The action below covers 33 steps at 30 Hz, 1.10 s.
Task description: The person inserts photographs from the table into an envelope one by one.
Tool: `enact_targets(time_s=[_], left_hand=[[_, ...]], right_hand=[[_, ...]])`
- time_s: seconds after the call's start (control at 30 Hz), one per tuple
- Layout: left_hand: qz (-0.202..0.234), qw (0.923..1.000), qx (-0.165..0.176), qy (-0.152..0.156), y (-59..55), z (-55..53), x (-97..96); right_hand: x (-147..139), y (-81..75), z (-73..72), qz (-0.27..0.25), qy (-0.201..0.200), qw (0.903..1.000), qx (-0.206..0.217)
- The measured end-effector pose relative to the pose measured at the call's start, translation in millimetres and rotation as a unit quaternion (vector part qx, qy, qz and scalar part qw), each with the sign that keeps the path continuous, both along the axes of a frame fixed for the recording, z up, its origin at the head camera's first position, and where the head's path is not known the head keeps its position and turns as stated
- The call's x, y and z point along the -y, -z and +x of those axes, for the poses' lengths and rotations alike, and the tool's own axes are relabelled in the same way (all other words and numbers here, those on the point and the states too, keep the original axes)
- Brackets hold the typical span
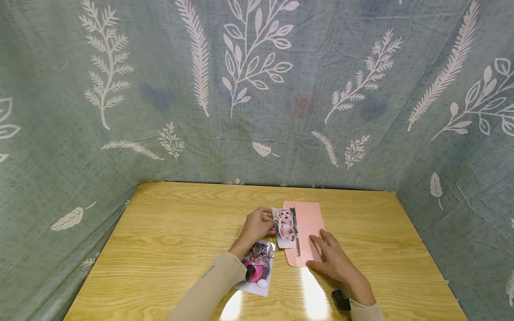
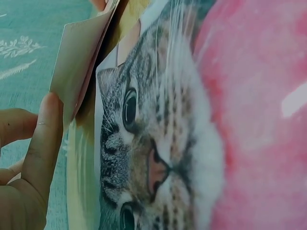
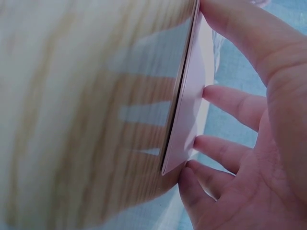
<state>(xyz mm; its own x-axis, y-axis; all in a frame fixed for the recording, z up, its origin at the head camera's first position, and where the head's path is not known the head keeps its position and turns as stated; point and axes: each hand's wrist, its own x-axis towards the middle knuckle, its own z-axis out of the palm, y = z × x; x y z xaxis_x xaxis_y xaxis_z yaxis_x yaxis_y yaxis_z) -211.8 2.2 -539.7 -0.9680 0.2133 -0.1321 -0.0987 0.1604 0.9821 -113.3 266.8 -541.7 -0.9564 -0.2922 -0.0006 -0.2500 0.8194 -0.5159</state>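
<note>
A pink envelope (image 1: 311,223) lies on the table with its flap to the left. A photo card of a kitten with raised paws (image 1: 286,227) overlaps the flap, its right edge at the envelope's opening. My left hand (image 1: 257,225) pinches this card by its left edge; in the left wrist view the card (image 2: 76,62) tilts up off the table. The fingers of my right hand (image 1: 331,258) are spread on the envelope, holding it down, with the thumb at its near edge. Under my left forearm lies a second photo card, a tabby cat with pink (image 1: 263,254).
The wooden table (image 1: 180,223) ends at a green leaf-patterned cloth (image 1: 257,133) hanging behind and at both sides. Bright light reflections lie on the tabletop near the front. Each wrist wears a small black device (image 1: 341,299).
</note>
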Motion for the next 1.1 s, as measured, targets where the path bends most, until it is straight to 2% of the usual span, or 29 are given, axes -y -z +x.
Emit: enact_targets(time_s=[0.37,0.7,1.1], left_hand=[[-0.014,0.9998,-0.011,0.001,0.0,-0.9,0.5],[-0.023,0.9994,-0.025,-0.007,1.5,-0.9,2.7],[-0.029,0.9991,-0.028,0.013,0.8,2.6,4.0]], right_hand=[[-0.3,0.6,-0.4,-0.003,-0.002,1.0000,-0.009],[0.2,0.9,-0.5,0.001,0.001,1.0000,0.002],[-0.7,1.5,0.1,-0.006,0.000,0.9999,-0.016]])
